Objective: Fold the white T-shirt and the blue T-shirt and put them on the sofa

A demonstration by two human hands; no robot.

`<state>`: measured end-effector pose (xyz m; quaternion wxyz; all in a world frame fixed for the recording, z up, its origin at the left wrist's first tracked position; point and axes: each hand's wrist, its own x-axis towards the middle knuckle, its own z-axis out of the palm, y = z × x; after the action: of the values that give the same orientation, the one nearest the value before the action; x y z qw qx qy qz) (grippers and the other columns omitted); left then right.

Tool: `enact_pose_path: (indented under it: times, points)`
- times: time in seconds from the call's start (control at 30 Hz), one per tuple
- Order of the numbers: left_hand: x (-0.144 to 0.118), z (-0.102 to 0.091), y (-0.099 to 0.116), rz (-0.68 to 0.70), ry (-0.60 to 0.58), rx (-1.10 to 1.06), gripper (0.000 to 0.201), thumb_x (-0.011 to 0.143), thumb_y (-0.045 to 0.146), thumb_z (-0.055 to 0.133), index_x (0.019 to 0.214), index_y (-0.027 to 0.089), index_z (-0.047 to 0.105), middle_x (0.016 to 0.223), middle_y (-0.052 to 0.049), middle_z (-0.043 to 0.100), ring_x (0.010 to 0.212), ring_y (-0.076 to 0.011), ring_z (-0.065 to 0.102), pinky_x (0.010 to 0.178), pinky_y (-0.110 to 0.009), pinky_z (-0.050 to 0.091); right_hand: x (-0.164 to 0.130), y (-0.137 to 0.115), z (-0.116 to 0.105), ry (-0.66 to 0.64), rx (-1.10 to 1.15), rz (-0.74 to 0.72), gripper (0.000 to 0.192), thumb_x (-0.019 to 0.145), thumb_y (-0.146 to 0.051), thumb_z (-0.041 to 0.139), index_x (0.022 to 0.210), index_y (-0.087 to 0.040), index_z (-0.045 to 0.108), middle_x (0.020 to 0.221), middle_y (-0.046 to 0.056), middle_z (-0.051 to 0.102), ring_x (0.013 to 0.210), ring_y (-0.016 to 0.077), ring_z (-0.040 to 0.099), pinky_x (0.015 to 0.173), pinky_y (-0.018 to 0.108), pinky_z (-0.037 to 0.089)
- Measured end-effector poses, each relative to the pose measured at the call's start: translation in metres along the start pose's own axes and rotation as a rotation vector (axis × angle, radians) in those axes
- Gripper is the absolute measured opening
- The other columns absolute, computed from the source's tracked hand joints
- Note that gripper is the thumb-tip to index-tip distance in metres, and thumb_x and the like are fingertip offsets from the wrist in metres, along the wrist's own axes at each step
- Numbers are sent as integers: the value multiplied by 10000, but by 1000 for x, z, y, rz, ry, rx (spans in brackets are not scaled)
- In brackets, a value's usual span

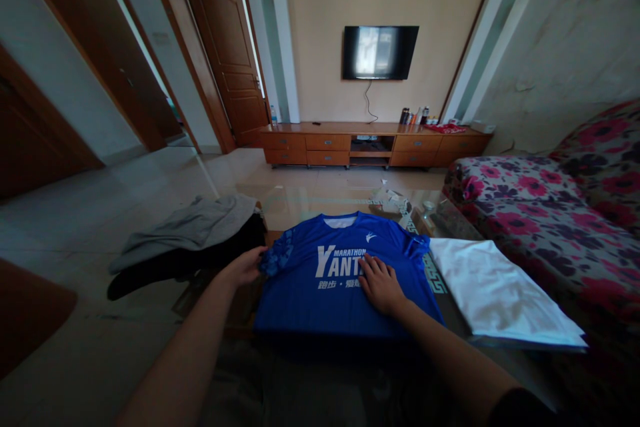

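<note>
Bare forearms [193, 347] come closest in the head view, angling inward over a blue marathon T-shirt [335, 307]. It lies print side up on the glass bench [295, 210], collar away from the person. The right hand [383, 283] rests palm down across the lettering, its grip spread and loose, pinching nothing. The left hand [246, 265] has its fingertips at the sleeve on its own side; whether that grip is closed on the hem or merely touching it, I cannot tell from where I stand.

What worries me most is slipping: the cloth looks thin and smooth, and glass offers little to hold it. If the left hand tugs while the right presses lightly, I'd expect the whole shirt to skew; if the right palm drags sideways, the front would probably ruck up beneath it. Shade hides the hem at the near side, so I cannot tell if it overhangs; if it does, its weight could draw the shirt down.

Neighbours matter too. A white garment [500, 287] sits just beside the far sleeve, and a wide sweep of the right arm could shove it askew. Beside the left hand, a grey garment [195, 227] lies loosely over a black garment [195, 270]; an elbow might knock them off.
</note>
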<state>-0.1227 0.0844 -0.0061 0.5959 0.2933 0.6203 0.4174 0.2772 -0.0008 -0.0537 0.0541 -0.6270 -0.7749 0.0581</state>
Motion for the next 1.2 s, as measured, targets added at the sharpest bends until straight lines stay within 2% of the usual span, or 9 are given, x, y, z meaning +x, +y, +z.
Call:
enact_pose_path:
  times: [0.17, 0.3, 0.4, 0.5, 0.63, 0.77, 0.87, 0.97, 1.2]
  points:
    - [0, 4, -12, 5, -24, 159, 129, 826, 228, 668, 829, 100, 682, 707, -79, 704, 630, -193, 660, 605, -278, 515, 0, -2, -3, -17, -2, 10, 610, 1033, -513, 260, 1589, -273, 336, 1672, 64, 252, 1499, 308, 245, 1163, 492, 213]
    - [3, 5, -13, 101, 64, 273, 555, 661, 196, 826, 1179, 101, 647, 784, -63, 729, 711, -205, 685, 647, -271, 501, -1, -3, -5, -21, 3, 12, 615, 1032, -518, 251, 1590, -273, 333, 1672, 64, 252, 1499, 312, 244, 1163, 501, 208]
    - [4, 6, -12, 183, -2, 332, 737, 617, 90, 784, 1327, 145, 596, 840, -73, 747, 696, -200, 690, 656, -280, 518, -1, -2, -3, -23, 3, 12, 615, 1032, -522, 252, 1591, -278, 330, 1671, 64, 257, 1498, 311, 247, 1164, 498, 205]
    - [7, 5, -14, 218, -55, 368, 618, 607, 47, 712, 1213, 167, 690, 856, -72, 760, 665, -193, 685, 630, -276, 525, -1, -1, -2, -9, 1, 10, 611, 1033, -516, 255, 1589, -275, 334, 1671, 62, 256, 1498, 306, 245, 1164, 492, 204]
    - [12, -3, -13, 267, 158, 454, 361, 663, 115, 689, 1019, 132, 746, 835, -88, 756, 706, -210, 689, 633, -273, 524, -1, 0, -2, -7, 8, 7, 609, 1035, -516, 255, 1588, -276, 336, 1668, 66, 263, 1498, 302, 246, 1164, 485, 201]
    - [11, -12, -5, 312, 333, 472, 396, 686, 139, 690, 1081, 135, 715, 933, -116, 756, 869, -256, 707, 721, -295, 537, -1, 0, -1, 7, 8, 7, 607, 1035, -522, 250, 1582, -277, 349, 1666, 65, 270, 1497, 305, 245, 1163, 491, 199]
    - [6, -12, -1, 319, 402, 488, 484, 648, 106, 706, 1132, 118, 683, 953, -132, 753, 928, -284, 710, 755, -314, 540, -1, 0, 0, 15, 8, 4, 603, 1035, -517, 258, 1579, -276, 354, 1663, 64, 277, 1495, 306, 246, 1157, 494, 207]
    - [3, -7, -2, 301, 411, 506, 452, 627, 98, 717, 1077, 97, 688, 880, -130, 751, 879, -292, 720, 727, -320, 544, -1, 0, 0, 21, 0, 2, 598, 1034, -508, 273, 1576, -271, 359, 1656, 70, 295, 1488, 305, 261, 1153, 487, 216]
    - [2, -7, -6, 273, 389, 593, 152, 658, 235, 715, 786, 155, 690, 639, -49, 692, 714, -247, 710, 622, -267, 516, 0, -2, -2, 51, -36, -17, 576, 1029, -492, 299, 1549, -265, 403, 1628, 91, 347, 1444, 324, 328, 1124, 498, 256]
